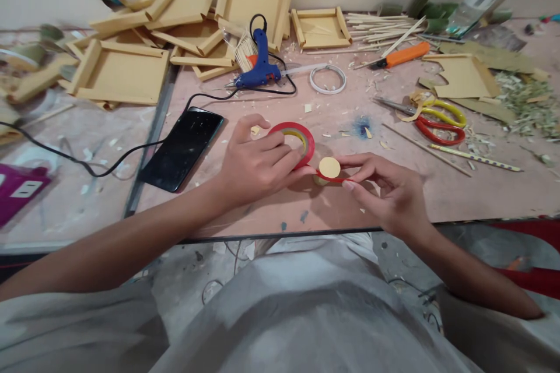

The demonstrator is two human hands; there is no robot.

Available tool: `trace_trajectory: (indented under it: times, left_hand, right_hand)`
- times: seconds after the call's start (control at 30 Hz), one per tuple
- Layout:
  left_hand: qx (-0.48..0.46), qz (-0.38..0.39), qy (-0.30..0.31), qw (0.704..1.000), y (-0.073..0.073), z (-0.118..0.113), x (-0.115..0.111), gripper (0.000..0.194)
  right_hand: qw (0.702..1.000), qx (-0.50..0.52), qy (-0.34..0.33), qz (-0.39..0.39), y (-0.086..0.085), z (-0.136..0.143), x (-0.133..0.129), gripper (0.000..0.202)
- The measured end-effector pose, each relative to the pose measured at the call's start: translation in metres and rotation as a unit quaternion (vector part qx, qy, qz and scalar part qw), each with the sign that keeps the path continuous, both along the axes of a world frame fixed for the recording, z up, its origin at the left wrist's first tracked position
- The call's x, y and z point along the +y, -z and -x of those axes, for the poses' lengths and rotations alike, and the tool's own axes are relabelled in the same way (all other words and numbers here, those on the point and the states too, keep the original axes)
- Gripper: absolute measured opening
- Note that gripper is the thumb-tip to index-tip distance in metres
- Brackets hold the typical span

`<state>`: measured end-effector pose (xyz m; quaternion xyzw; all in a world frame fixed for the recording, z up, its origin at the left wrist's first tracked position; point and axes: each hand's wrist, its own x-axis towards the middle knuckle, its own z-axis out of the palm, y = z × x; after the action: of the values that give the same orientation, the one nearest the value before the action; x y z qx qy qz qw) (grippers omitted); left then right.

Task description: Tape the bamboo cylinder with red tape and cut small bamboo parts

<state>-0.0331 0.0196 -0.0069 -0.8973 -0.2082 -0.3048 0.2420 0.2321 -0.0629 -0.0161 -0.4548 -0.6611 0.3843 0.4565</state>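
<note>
My left hand (pixel 269 160) is closed on a roll of red tape (pixel 310 143), its fingers reaching over and into the ring. From the roll, a red strip runs along the near side of a small round piece with a pale yellow disc top (pixel 329 168). My right hand (pixel 385 189) pinches the strip and the round piece between thumb and fingers at the right side. Part of the round piece's side shows below the strip; the rest is hidden. Both hands are just above the tabletop (pixel 271 215), close to its front edge.
A black phone (pixel 184 148) lies left of my hands. Behind stand a blue glue gun (pixel 261 64) with its cord, a white tape roll (pixel 328 79) and stacked cardboard trays (pixel 120 73). To the right are scissors (pixel 440 122), a pencil (pixel 476 157), an orange cutter (pixel 406 55) and thin sticks (pixel 371 29).
</note>
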Motion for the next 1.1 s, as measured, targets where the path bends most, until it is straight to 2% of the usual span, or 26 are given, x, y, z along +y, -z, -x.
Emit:
trace_trajectory:
  times: [0.37, 0.73, 0.87, 1.1]
  left_hand:
    - [-0.042, 0.024, 0.038, 0.998, 0.003, 0.002, 0.003, 0.037]
    - [-0.081, 0.055, 0.085, 0.992, 0.008, 0.004, 0.006, 0.038]
    - [-0.09, 0.06, 0.091, 0.99, 0.01, 0.003, 0.007, 0.037]
    - [-0.094, 0.074, 0.078, 0.99, 0.012, 0.003, 0.007, 0.045]
  right_hand:
    - [1.0, -0.017, -0.02, -0.004, -0.007, 0.0, 0.004, 0.018]
    - [0.997, 0.038, -0.061, 0.03, -0.014, 0.0, 0.007, 0.016]
    - [0.994, 0.066, -0.074, 0.04, -0.017, 0.003, 0.007, 0.016]
    - [0.99, 0.101, -0.075, 0.066, -0.019, 0.006, 0.009, 0.017]
